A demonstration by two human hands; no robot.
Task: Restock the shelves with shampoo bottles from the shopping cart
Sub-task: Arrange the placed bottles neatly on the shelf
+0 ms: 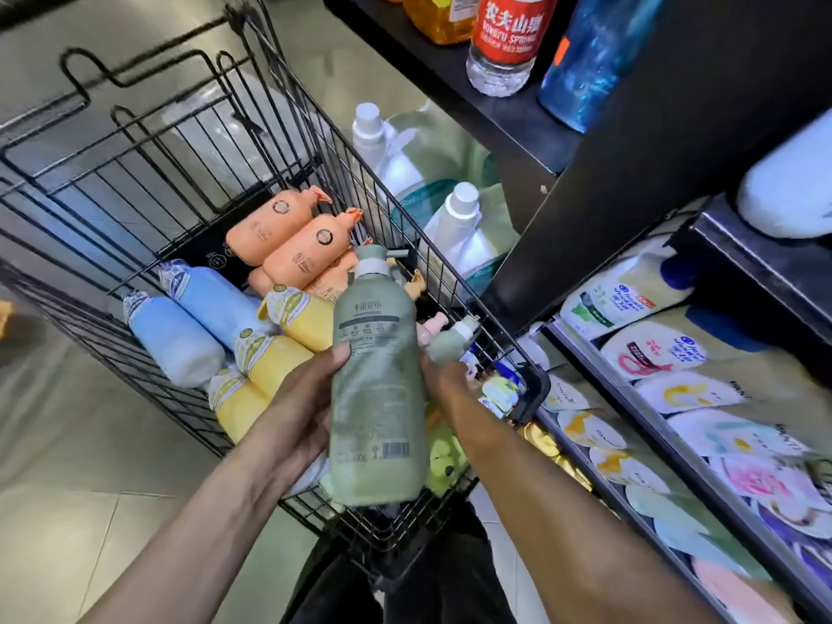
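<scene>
A tall sage-green pump bottle (pixel 378 389) is held up over the black wire shopping cart (pixel 526 353). My left hand (pixel 301 407) grips its left side, thumb across the label. My right hand (pixel 443 376) is partly hidden behind that bottle and grips a second green pump bottle (pixel 450 342) by its neck. Lying in the cart are orange bottles (pixel 288 236), light blue bottles (pixel 198 317) and yellow bottles (pixel 297 326). The shelves (pixel 599 353) stand to the right.
The lower right shelf holds rows of white bottles with coloured labels (pixel 653 349). White detergent jugs (pixel 459 227) stand on the floor beyond the cart. An upper black shelf carries a red-labelled water bottle (pixel 506 38). Grey tiled floor (pixel 58 443) lies to the left.
</scene>
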